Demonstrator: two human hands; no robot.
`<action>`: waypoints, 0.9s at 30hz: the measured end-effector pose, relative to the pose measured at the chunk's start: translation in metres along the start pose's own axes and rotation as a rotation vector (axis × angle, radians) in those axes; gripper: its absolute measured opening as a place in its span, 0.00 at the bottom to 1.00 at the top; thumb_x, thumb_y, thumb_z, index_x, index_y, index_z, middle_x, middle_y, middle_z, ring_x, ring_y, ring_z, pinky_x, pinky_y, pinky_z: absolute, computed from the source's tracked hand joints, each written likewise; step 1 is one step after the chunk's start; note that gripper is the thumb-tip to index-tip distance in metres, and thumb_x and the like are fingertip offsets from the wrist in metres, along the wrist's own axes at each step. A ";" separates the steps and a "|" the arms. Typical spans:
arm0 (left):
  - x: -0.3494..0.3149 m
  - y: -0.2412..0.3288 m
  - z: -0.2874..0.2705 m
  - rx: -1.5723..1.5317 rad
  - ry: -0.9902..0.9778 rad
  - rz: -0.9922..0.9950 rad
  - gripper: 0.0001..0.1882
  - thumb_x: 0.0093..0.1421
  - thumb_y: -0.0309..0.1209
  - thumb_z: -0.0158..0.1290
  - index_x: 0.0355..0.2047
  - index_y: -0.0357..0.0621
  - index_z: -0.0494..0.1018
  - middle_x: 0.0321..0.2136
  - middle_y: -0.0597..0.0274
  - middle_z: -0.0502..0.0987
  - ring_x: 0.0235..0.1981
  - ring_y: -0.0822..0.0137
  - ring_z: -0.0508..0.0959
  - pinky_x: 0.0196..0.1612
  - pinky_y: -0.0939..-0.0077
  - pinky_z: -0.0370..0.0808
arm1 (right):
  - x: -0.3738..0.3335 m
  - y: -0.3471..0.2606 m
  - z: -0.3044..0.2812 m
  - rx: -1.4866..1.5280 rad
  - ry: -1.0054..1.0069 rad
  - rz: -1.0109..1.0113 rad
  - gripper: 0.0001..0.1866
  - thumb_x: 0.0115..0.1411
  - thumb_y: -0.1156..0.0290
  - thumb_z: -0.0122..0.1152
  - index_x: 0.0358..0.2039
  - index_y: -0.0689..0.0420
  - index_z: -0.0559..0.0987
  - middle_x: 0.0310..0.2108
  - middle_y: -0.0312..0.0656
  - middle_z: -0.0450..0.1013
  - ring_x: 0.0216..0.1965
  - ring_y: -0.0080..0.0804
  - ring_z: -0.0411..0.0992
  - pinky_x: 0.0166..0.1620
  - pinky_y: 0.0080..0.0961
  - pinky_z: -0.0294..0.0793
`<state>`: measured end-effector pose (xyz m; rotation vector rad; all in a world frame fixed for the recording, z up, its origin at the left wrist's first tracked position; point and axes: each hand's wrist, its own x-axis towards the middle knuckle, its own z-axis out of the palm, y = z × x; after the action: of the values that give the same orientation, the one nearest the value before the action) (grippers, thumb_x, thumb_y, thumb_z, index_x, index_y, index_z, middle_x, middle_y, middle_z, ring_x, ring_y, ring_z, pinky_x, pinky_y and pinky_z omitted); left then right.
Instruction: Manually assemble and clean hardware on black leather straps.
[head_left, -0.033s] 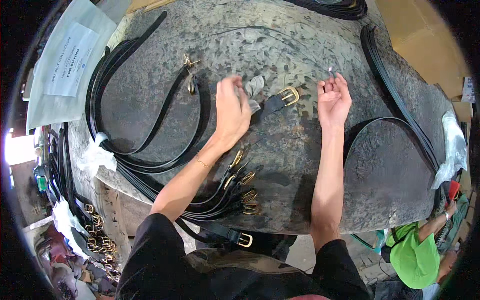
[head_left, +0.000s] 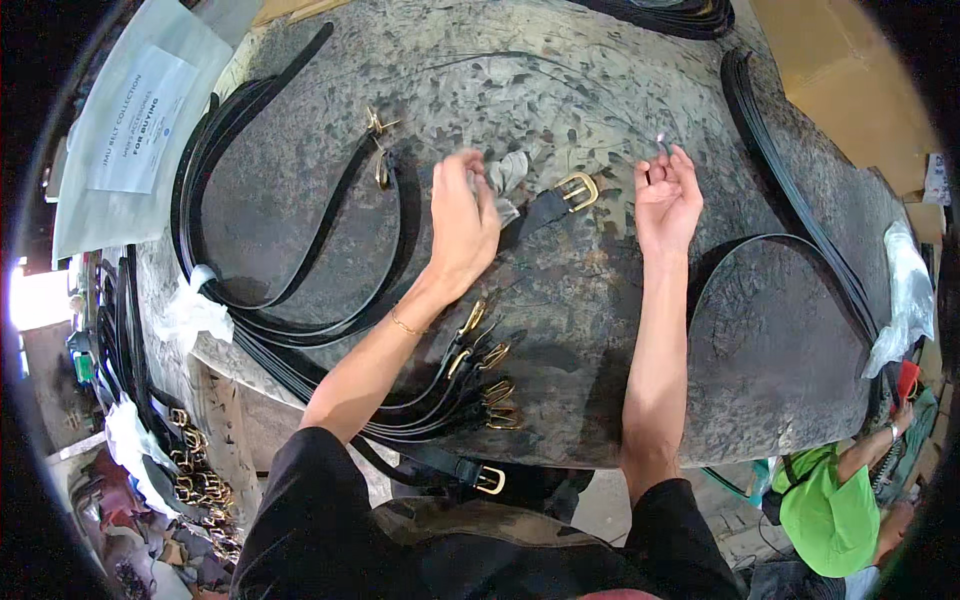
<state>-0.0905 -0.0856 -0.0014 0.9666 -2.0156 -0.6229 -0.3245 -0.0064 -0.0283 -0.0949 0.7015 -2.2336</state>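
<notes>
My left hand (head_left: 463, 220) is closed, its fingers curled beside a crumpled grey cloth (head_left: 512, 170) that appears gripped under them; the fingertips are slightly blurred. Just past the cloth lies a black belt end with a gold buckle (head_left: 578, 192), partly hidden by the hand. My right hand (head_left: 668, 210) is raised palm up, its fingers bent round a small, mostly hidden object with a bright tip (head_left: 661, 139), perhaps a lighter. Left of my left hand, a looped black belt (head_left: 335, 215) ends in gold hardware. Several gold-buckled belts (head_left: 490, 395) lie bunched near the table's front edge.
Long black straps (head_left: 765, 150) curve along the right side, near a clear plastic bundle (head_left: 893, 290). A white-wrapped packet (head_left: 150, 130) stands at far left. More buckles (head_left: 195, 460) hang lower left. A person in a green shirt (head_left: 830, 510) is at lower right.
The grey cloth beside my left hand has shifted and folded slightly. My left hand has barely moved; the right hand stays in place.
</notes>
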 end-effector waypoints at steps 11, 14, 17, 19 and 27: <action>-0.001 0.009 -0.001 0.170 -0.119 0.299 0.10 0.44 0.29 0.57 0.13 0.42 0.67 0.21 0.60 0.66 0.30 0.58 0.66 0.34 0.64 0.61 | 0.000 0.000 -0.001 -0.027 -0.008 -0.033 0.10 0.60 0.75 0.57 0.43 0.60 0.75 0.32 0.37 0.69 0.37 0.26 0.68 0.47 0.35 0.70; 0.001 0.011 0.001 0.191 -0.259 0.221 0.12 0.47 0.33 0.60 0.16 0.43 0.68 0.24 0.60 0.67 0.34 0.57 0.67 0.38 0.64 0.62 | -0.001 -0.001 0.000 -0.023 0.006 -0.030 0.10 0.60 0.75 0.57 0.43 0.60 0.75 0.32 0.37 0.70 0.36 0.26 0.68 0.47 0.35 0.70; 0.003 0.008 -0.002 0.184 -0.368 0.127 0.15 0.47 0.37 0.62 0.18 0.44 0.69 0.27 0.60 0.67 0.37 0.57 0.66 0.41 0.63 0.61 | -0.002 0.000 0.001 -0.011 -0.026 -0.005 0.08 0.60 0.76 0.57 0.40 0.59 0.76 0.33 0.37 0.73 0.38 0.26 0.70 0.48 0.33 0.70; 0.002 0.010 0.000 0.208 -0.399 0.130 0.16 0.47 0.39 0.63 0.19 0.44 0.69 0.28 0.60 0.67 0.38 0.57 0.66 0.42 0.62 0.60 | -0.003 -0.001 -0.001 0.014 -0.013 0.009 0.08 0.60 0.76 0.57 0.40 0.59 0.76 0.33 0.37 0.73 0.38 0.26 0.70 0.48 0.33 0.70; 0.006 0.010 -0.002 0.250 -0.480 0.076 0.16 0.49 0.40 0.62 0.19 0.44 0.69 0.30 0.59 0.68 0.39 0.57 0.65 0.43 0.62 0.59 | 0.000 0.002 0.002 -0.026 0.017 -0.006 0.10 0.61 0.75 0.57 0.43 0.60 0.75 0.30 0.38 0.71 0.34 0.26 0.69 0.47 0.35 0.72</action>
<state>-0.0954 -0.0843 0.0095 0.9405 -2.5925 -0.6122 -0.3228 -0.0083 -0.0280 -0.0916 0.7405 -2.2336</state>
